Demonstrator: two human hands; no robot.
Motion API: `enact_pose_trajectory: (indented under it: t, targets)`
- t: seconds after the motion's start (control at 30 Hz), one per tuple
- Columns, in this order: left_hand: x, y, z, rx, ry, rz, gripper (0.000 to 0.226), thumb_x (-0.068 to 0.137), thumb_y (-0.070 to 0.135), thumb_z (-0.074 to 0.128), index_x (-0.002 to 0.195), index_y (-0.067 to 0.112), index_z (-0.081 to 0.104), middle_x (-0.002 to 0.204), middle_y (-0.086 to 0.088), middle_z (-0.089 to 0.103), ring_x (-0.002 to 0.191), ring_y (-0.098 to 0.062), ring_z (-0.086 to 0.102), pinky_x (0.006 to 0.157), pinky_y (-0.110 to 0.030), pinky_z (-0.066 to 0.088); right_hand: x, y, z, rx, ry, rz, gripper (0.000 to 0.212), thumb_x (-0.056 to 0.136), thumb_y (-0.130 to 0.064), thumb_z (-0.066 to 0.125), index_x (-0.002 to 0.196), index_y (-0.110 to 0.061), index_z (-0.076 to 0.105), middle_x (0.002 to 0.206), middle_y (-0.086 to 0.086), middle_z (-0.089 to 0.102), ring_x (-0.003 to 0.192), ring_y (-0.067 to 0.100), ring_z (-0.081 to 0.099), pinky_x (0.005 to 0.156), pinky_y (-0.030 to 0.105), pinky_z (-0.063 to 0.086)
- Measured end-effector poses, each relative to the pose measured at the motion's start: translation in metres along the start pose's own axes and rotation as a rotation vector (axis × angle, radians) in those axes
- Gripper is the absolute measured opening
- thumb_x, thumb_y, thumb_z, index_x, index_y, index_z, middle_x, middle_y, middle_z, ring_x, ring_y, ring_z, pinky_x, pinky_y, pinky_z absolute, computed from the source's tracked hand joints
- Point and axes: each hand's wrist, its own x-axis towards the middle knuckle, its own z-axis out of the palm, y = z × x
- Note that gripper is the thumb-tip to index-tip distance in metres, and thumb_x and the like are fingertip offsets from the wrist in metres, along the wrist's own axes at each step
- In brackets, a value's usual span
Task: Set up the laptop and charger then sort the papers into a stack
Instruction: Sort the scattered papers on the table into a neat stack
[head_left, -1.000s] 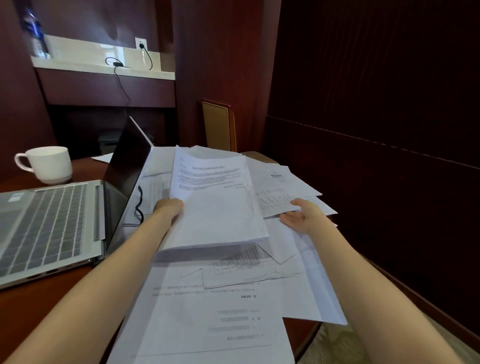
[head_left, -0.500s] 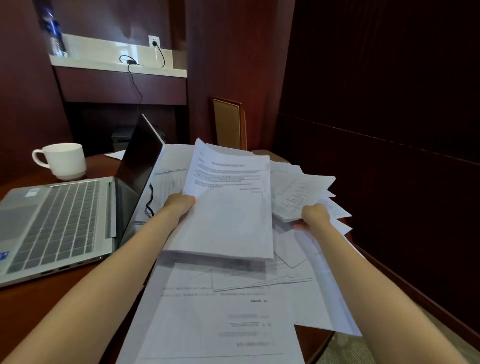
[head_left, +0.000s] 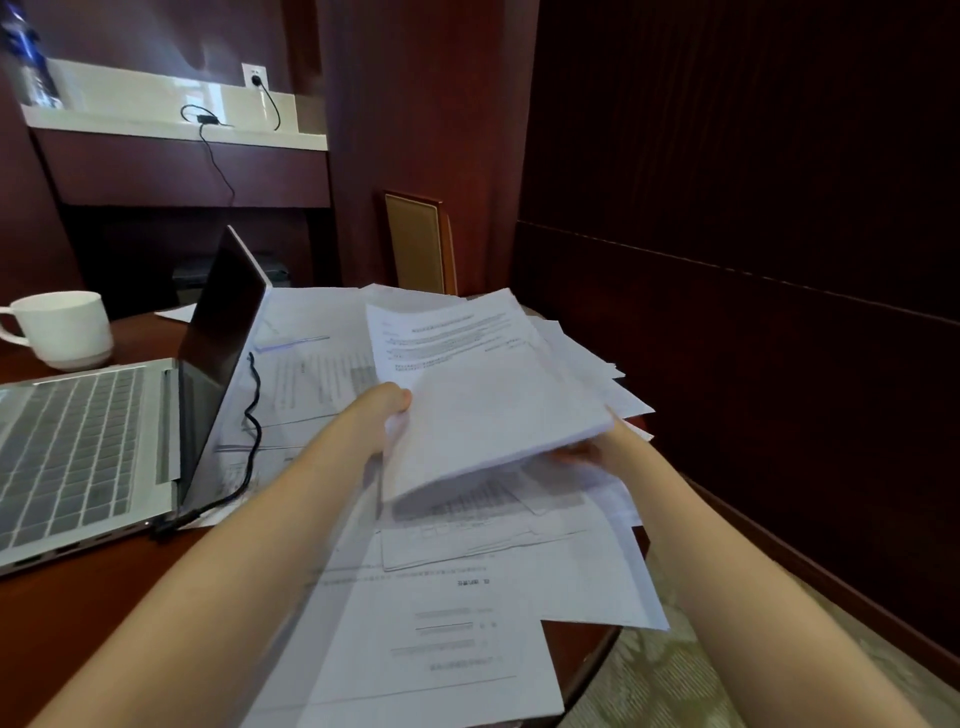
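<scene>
Because the sheaf (head_left: 493, 395) looks light, limp and slippery, my left hand (head_left: 382, 415) pinches its edge nearest the laptop (head_left: 88, 441). My right hand (head_left: 602, 452) props the far corner from beneath, its fingers hidden. Loose papers (head_left: 441, 623) lie right of the laptop.

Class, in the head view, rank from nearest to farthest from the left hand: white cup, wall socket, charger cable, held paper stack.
1. Held paper stack: gripped by the left hand.
2. Charger cable: to its left, beside the laptop.
3. White cup: far left, beyond the laptop.
4. Wall socket: on the back wall.
</scene>
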Motion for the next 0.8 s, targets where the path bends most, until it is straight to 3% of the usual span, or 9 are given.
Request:
enact_pose_trajectory:
  t: [0.1,0.23,0.3,0.4,0.53,0.63,0.67,0.73,0.8]
  targets:
    - [0.001,-0.004,0.011,-0.069,-0.039,-0.044,0.027,0.100,0.014,0.036,0.122,0.001,0.043,0.141,-0.012,0.042,0.118,-0.029,0.048,0.101,-0.037,0.037,-0.014,-0.002,0.002,-0.124,-0.249,0.033,0.022,0.093,-0.004,0.048,0.074,-0.007,0.058,0.057,0.006,0.064,0.052,0.014,0.059,0.046,0.022,0.050]
    - [-0.006,-0.002,0.015,-0.072,-0.008,-0.020,0.019,0.098,0.010,0.039,0.084,0.004,0.050,0.073,-0.010,0.051,0.065,-0.026,0.052,0.050,-0.029,0.045,-0.023,-0.009,0.005,-0.237,-0.542,0.080,0.013,0.090,-0.005,0.050,0.083,-0.005,0.061,0.064,0.004,0.069,0.046,0.010,0.061,0.046,0.018,0.049]
    - [-0.006,0.001,0.010,-0.020,0.059,0.007,0.023,0.094,0.010,0.044,0.073,0.002,0.049,0.062,-0.016,0.053,0.060,-0.026,0.052,0.044,-0.025,0.045,-0.023,-0.010,0.008,-0.231,-0.600,0.094,0.017,0.092,-0.010,0.047,0.085,-0.004,0.061,0.066,0.004,0.070,0.049,0.010,0.062,0.047,0.018,0.049]
    - [0.010,0.004,-0.003,0.173,0.170,0.007,0.016,0.080,0.018,0.051,0.082,0.002,0.054,0.096,-0.022,0.059,0.089,-0.033,0.059,0.067,-0.029,0.045,-0.024,-0.009,0.009,-0.226,-0.702,0.086,0.022,0.093,-0.014,0.045,0.088,-0.002,0.063,0.077,0.006,0.072,0.058,0.015,0.063,0.052,0.022,0.050]
    - [0.000,0.007,-0.009,0.085,0.080,0.020,0.013,0.092,0.010,0.046,0.079,0.008,0.049,0.067,-0.009,0.048,0.056,-0.023,0.046,0.044,-0.023,0.040,-0.023,-0.008,0.010,-0.122,-0.758,-0.013,0.022,0.093,-0.014,0.043,0.099,-0.005,0.063,0.094,0.004,0.072,0.072,0.018,0.064,0.064,0.028,0.054]
    - [-0.007,0.005,-0.010,-0.114,-0.007,0.037,0.013,0.095,0.001,0.044,0.085,0.005,0.051,0.051,-0.006,0.061,0.044,-0.017,0.061,0.034,-0.020,0.045,-0.019,-0.008,0.010,-0.058,-0.801,-0.050,0.028,0.086,-0.021,0.053,0.112,-0.012,0.059,0.107,0.003,0.070,0.085,0.019,0.066,0.077,0.032,0.054]
    - [-0.006,0.005,-0.011,-0.154,-0.032,0.040,0.010,0.096,-0.001,0.043,0.093,0.000,0.052,0.054,-0.008,0.067,0.048,-0.013,0.066,0.039,-0.021,0.049,-0.019,-0.008,0.009,-0.054,-0.840,-0.050,0.033,0.083,-0.025,0.055,0.113,-0.013,0.059,0.109,0.002,0.069,0.088,0.019,0.066,0.079,0.031,0.054]
    - [-0.011,0.005,-0.012,-0.227,-0.062,0.014,0.027,0.097,-0.003,0.040,0.121,-0.011,0.049,0.095,-0.017,0.072,0.087,-0.012,0.071,0.055,-0.018,0.054,-0.018,-0.009,0.005,-0.067,-0.946,-0.063,0.041,0.077,-0.029,0.066,0.115,-0.015,0.058,0.114,-0.001,0.067,0.095,0.017,0.065,0.081,0.029,0.053]
    - [-0.017,0.007,-0.011,-0.273,-0.094,0.032,0.038,0.096,-0.006,0.036,0.134,-0.011,0.041,0.091,-0.015,0.073,0.085,-0.011,0.071,0.046,-0.015,0.050,-0.013,-0.007,-0.004,-0.091,-1.024,-0.061,0.056,0.069,-0.018,0.076,0.121,-0.019,0.054,0.118,-0.001,0.064,0.098,0.017,0.066,0.080,0.028,0.053]
